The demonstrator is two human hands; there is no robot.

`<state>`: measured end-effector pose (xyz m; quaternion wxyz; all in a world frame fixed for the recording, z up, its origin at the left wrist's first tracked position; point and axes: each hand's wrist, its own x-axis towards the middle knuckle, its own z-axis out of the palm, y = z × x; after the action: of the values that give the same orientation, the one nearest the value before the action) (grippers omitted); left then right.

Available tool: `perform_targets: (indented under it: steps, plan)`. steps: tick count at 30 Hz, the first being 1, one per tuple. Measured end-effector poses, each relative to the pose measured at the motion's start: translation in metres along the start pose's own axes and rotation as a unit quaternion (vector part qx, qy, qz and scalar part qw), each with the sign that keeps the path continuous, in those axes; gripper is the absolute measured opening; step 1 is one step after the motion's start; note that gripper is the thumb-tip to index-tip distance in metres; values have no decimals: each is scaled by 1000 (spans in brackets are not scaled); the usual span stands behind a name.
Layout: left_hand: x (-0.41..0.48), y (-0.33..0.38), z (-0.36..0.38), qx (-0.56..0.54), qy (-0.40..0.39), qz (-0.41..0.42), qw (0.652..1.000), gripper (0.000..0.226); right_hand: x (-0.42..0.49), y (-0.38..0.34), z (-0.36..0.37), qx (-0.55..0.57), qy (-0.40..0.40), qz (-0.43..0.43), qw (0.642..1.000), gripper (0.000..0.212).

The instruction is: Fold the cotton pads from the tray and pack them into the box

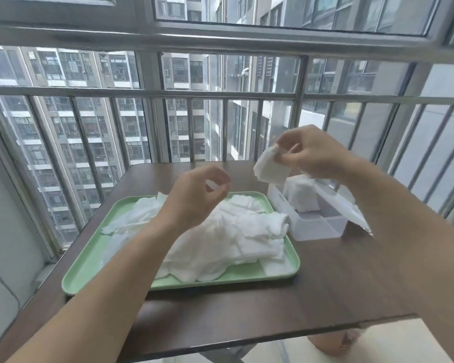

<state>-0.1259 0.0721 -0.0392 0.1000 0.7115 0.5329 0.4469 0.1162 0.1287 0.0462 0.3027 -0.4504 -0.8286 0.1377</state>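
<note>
A white cotton pad (270, 167), folded and slightly fanned at its edges, hangs in the air directly above the box (317, 229), pinched at its upper corner by the thumb and fingertips of the right hand (309, 153); whether it is one pad or several layered together cannot be told. Inside the one white box stands a packed block of folded pads (302, 197), and its lid (351, 209) is tipped open toward 3 o'clock. At 9 o'clock from the box, just beside it, lies one pale green tray (89, 258) bearing a loose heap of cotton pads (233, 237), overlapping too much to count. The left hand (199, 195) hovers over the tray's far half, thumb and fingers curled into a ring; a small white patch shows within that ring, but whether the hand grips anything cannot be told. Tray and box both rest on a dark brown tabletop (325, 284). At 12 o'clock, beyond the tabletop's far edge, runs a metal railing (142, 91) with apartment blocks behind the glass.
</note>
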Motion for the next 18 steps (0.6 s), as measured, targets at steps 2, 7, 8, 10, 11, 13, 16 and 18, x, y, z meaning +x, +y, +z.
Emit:
perform_targets:
  steps: [2,7,8,10,11,13,16,18]
  plan:
    - [5,12,4,18,-39,5,999,8,-2,18,-19,-29,-18,28,999,12]
    - [15,41,29,27,-118,25,992,3,-6,57,-29,-111,-92,73,987,17]
    - [17,45,37,24,-131,24,991,4,-8,64,-28,-116,-103,81,985,17]
    - [20,52,54,18,-146,12,989,13,-9,78,-24,-114,-115,90,983,15]
    - [22,54,62,17,-150,2,989,18,-10,83,-21,-115,-116,91,982,14]
    - [25,57,75,20,-155,-24,987,29,-12,92,-14,-134,-116,92,980,14]
    - [28,62,91,20,-165,-55,985,35,-11,104,-4,-192,-114,87,971,14]
    - [28,64,100,32,-176,-61,982,38,-9,109,2,-212,-114,84,967,13]
